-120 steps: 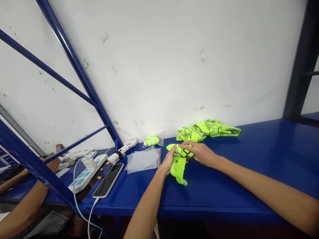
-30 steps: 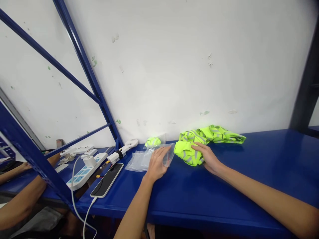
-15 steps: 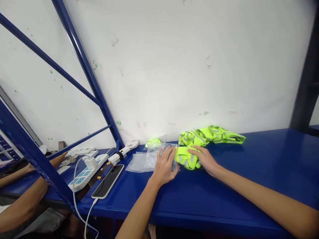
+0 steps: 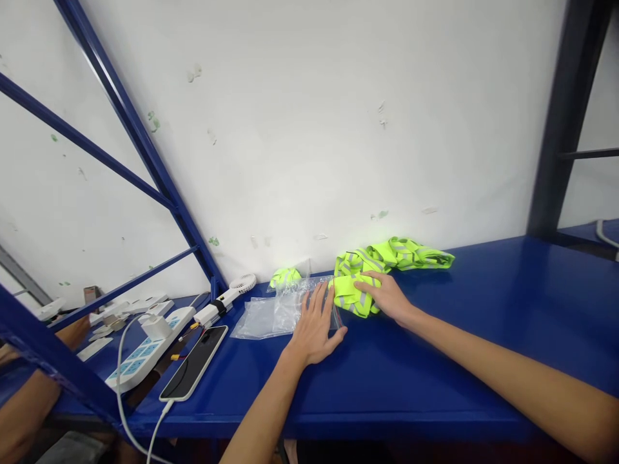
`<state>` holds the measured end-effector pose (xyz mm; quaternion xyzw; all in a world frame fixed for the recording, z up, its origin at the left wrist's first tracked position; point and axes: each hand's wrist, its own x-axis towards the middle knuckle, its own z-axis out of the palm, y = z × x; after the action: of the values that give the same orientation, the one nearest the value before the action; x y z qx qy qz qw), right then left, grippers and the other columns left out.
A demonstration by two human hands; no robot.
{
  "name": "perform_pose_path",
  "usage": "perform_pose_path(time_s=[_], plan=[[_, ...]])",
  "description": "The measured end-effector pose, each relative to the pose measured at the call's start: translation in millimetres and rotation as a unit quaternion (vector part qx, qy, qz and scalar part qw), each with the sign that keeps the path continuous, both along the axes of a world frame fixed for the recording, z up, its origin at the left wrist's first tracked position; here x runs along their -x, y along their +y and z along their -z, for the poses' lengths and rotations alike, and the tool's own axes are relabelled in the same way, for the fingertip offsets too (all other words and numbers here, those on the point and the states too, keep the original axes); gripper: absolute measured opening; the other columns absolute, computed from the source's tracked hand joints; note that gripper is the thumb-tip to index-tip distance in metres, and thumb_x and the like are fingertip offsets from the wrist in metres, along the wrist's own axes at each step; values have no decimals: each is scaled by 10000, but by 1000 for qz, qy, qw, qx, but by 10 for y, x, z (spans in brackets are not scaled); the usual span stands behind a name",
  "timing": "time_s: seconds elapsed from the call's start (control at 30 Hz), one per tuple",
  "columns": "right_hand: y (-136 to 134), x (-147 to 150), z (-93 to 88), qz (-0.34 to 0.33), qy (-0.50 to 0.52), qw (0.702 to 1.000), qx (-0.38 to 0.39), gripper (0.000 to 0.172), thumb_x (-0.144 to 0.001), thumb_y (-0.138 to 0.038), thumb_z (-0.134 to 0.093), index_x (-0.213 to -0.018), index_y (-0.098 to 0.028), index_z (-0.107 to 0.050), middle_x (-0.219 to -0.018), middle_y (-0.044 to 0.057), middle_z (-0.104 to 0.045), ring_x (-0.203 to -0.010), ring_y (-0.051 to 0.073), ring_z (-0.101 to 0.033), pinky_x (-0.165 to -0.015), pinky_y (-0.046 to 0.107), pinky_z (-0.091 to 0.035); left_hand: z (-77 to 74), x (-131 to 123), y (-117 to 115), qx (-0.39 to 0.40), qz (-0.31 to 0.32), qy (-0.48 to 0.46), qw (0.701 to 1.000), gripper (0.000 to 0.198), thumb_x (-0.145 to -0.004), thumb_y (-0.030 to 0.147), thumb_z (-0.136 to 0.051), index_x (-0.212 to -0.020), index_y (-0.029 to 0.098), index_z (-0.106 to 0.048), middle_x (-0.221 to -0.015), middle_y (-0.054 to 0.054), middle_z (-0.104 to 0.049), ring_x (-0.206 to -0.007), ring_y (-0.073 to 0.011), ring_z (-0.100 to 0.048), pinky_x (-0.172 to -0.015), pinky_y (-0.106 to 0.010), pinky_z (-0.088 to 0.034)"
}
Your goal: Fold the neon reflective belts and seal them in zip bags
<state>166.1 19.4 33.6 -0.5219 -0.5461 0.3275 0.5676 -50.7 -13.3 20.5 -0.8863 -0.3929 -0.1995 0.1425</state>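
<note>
My left hand [image 4: 313, 330] lies flat with fingers stretched out over the right end of a clear plastic bag [image 4: 271, 316], whose red-edged mouth shows beside the thumb. My right hand [image 4: 387, 298] grips a folded neon-yellow reflective vest [image 4: 351, 293] with grey bands, thumb and fingers on its right side. The vest's left edge meets the bag's mouth; whether it has entered the bag I cannot tell. Behind it, against the wall, lies a crumpled heap of more neon-yellow reflective fabric [image 4: 401, 253]. A bagged neon-yellow bundle [image 4: 285, 277] sits behind the plastic bag.
To the left are a phone [image 4: 193, 364] on a charging cable, a white power strip [image 4: 149, 351] and a handheld fan [image 4: 227, 299]. A slanted blue metal frame [image 4: 140, 142] rises there. Beyond it, another person's arm [image 4: 31, 412] shows. The blue tabletop [image 4: 483, 309] extends right.
My left hand has flattened, its thumb now spread away from the bag's edge. My right hand still holds the vest. The whole view has turned slightly to the right.
</note>
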Motion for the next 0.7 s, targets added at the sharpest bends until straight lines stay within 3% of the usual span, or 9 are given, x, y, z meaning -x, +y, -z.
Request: perform_pose_path(time_s=[0.13, 0.23, 0.33, 0.4, 0.47, 0.7], plan=[[-30, -2, -22, -24, 0, 1000, -15, 336, -678, -345, -744, -967, -176, -716, -1103, 68, -712, -1118, 312, -612, -977, 403, -462, -28, 46, 0, 11, 10, -23, 1000, 746, -933, 458, -435, -1518, 185, -61, -1564, -142, -212, -1459, -264, -150, -1159, -517, -191], [-49, 14, -21, -80, 64, 995, 14, 313, -664, -318, -767, -939, -178, -712, -1052, 62, -728, -1047, 276, -648, -874, 332, -522, -48, 75, 9, 4, 16, -55, 998, 781, -910, 499, -479, -1515, 202, -84, -1539, -145, -280, -1435, -265, -233, -1147, -503, -236], [-55, 28, -7, -173, 147, 969, 92, 245, -704, -315, -737, -895, -166, -701, -803, 50, -742, -742, 209, -698, -592, 261, -558, -50, 70, 15, -11, 27, -94, 995, 792, -886, 501, -529, -1508, 222, -127, -1515, -139, -334, -1419, -266, -274, -1136, -495, -270], [-52, 28, 3, -213, 176, 947, 162, 226, -736, -334, -703, -868, -152, -690, -644, 34, -698, -524, 173, -638, -383, 238, -481, -38, 48, 15, -24, 34, -112, 993, 776, -885, 482, -543, -1502, 230, -145, -1504, -132, -357, -1421, -264, -271, -1132, -491, -282], [-44, 21, 12, -220, 200, 929, 222, 240, -748, -342, -694, -882, -144, -680, -606, 25, -674, -442, 156, -589, -282, 222, -403, -22, 24, 14, -32, 42, -118, 992, 769, -888, 467, -545, -1500, 226, -145, -1503, -133, -357, -1425, -264, -260, -1127, -490, -289], [-16, 18, 35, -199, 305, 881, 301, 252, -791, -324, -692, -977, -161, -645, -711, 34, -713, -566, 157, -663, -356, 204, -484, -14, 4, 0, -47, 16, -110, 993, 747, -873, 377, -562, -1489, 215, -172, -1486, -141, -364, -1385, -278, -316, -1084, -487, -315]])
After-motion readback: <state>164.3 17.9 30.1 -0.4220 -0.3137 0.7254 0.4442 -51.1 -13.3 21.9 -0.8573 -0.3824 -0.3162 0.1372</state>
